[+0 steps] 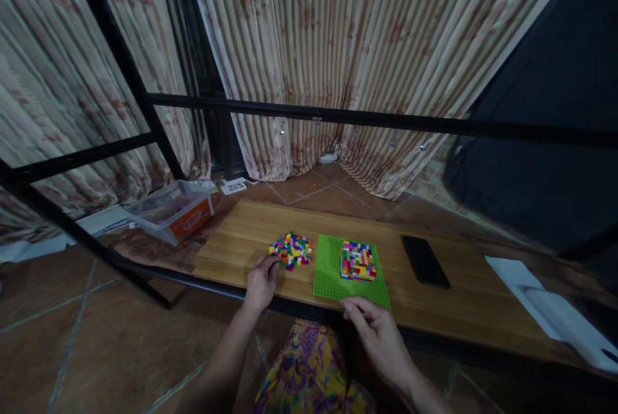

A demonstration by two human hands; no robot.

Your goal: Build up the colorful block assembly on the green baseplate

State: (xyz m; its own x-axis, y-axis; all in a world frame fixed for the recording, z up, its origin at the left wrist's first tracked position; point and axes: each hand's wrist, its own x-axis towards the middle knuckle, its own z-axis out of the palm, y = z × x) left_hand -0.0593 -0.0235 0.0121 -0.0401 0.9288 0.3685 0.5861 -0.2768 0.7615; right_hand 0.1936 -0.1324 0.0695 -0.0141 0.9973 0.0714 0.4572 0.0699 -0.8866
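A loose pile of small coloured toy bricks (291,250) lies on the wooden board. At its near left edge is my left hand (262,280), fingers bent and drawn together; whether a brick is between them is too small to tell. To the right of the pile lies a green studded baseplate (329,272). On it stands a low block built of many-coloured bricks (358,261). My right hand (371,322) is closed at the baseplate's near edge, thumb against the curled fingers. Anything in that pinch is hidden.
A black phone (425,261) lies on the wooden board (470,291) to the right of the baseplate. Behind left stands a clear plastic bin (176,211) with an orange label. Black metal bars (309,109) cross beyond the board. White paper (524,291) lies at the right.
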